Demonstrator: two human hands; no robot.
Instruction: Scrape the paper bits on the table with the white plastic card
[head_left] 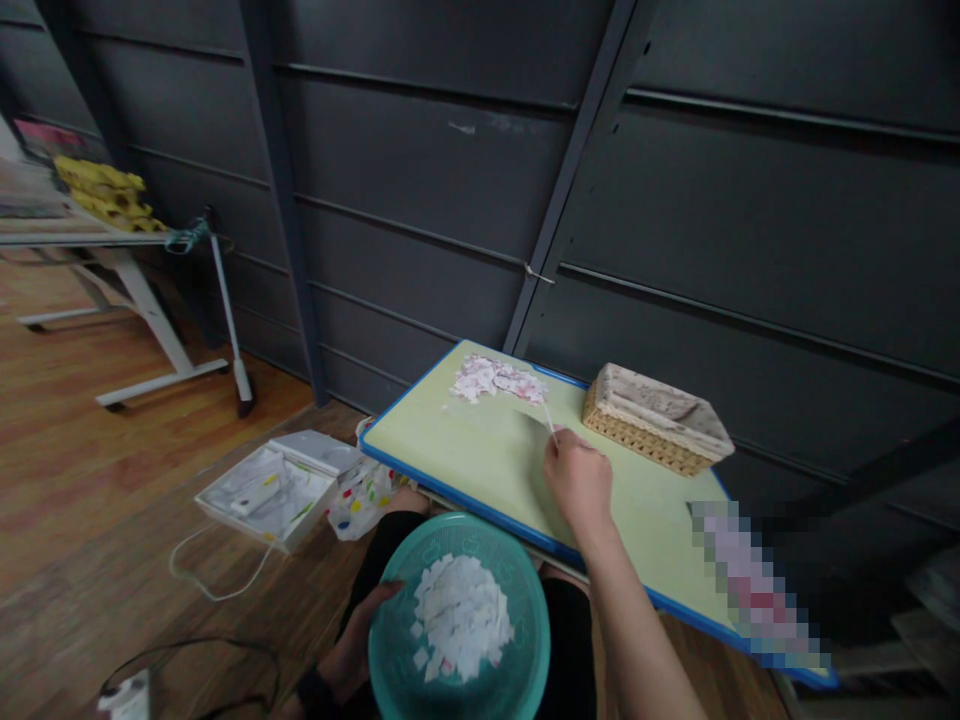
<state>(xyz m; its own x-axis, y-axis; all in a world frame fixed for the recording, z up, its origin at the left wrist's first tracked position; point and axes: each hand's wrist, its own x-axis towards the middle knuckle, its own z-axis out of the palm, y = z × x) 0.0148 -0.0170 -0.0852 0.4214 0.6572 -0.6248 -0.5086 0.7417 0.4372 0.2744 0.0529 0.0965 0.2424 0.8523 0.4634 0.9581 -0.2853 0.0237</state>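
Observation:
My left hand (pixel 360 630) grips the rim of a teal plastic basket (pixel 394 660) that rests on my lap and holds a heap of small white paper pieces (pixel 461 615). My right hand (pixel 577 480) reaches over the light green table (pixel 465 455) with its fingers closed on a thin white stick (pixel 548 417). The stick points toward a pile of pink and white paper scraps (pixel 495 380) at the table's far edge.
A woven basket (pixel 656 415) with a pale lining stands on the table's right side. A blurred patch covers something at the table's right end. An open white box (pixel 270 490), a spotted bag (pixel 364 495) and cables lie on the wooden floor at left. Dark metal panels stand behind.

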